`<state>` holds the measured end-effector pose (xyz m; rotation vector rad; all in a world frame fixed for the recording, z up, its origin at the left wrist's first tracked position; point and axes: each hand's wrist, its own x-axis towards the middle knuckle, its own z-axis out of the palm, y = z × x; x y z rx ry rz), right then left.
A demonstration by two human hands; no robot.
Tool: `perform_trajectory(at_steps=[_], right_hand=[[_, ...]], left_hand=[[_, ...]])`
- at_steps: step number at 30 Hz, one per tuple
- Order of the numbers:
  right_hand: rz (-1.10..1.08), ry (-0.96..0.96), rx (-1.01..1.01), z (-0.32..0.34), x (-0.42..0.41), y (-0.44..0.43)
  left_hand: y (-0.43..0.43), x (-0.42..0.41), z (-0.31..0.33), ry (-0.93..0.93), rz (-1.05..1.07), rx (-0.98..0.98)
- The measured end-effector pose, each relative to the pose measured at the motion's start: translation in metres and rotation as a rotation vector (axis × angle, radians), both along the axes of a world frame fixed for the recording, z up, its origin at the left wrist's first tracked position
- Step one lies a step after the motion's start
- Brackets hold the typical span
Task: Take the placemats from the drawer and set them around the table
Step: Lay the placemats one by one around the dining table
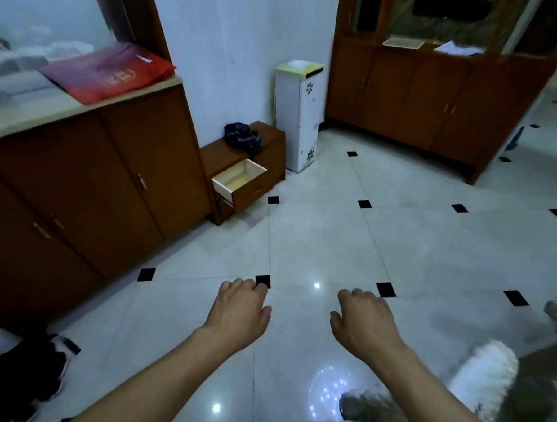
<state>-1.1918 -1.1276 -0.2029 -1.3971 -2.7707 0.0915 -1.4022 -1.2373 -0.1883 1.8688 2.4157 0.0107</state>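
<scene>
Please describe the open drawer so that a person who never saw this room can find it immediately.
Start at the long brown sideboard on the left. At its far end, before the white floor unit, stands a low wooden chest with a dark cloth on top. The drawer is the only one pulled out, showing a pale inside.

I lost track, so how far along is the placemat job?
Done: the pale-lined drawer of the small brown wooden cabinet stands pulled open, and what shows of its inside looks bare. In hand: nothing; the left hand and right hand hover loosely curled over the white tiled floor. Left: no placemats or table are in view, so setting them cannot be confirmed.
</scene>
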Motion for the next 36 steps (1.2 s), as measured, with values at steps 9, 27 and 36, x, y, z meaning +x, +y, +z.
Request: perform_trajectory(at_steps=[9,27,36], right_hand=[[-0.195,-0.058,-0.002,-0.018,-0.067,0.165],[-1.017,-0.007,-0.099,-0.018,0.147,0.372],[-1.170,0.023,-0.102,0.000,0.269,0.495]], left_hand=[[0.209,-0.086,-0.015,-0.016,-0.205,0.055],[0.603,0.125,-0.030,0.004,-0.943,-0.013],[0.762,0.279,-0.017,-0.048,-1.119,0.007]])
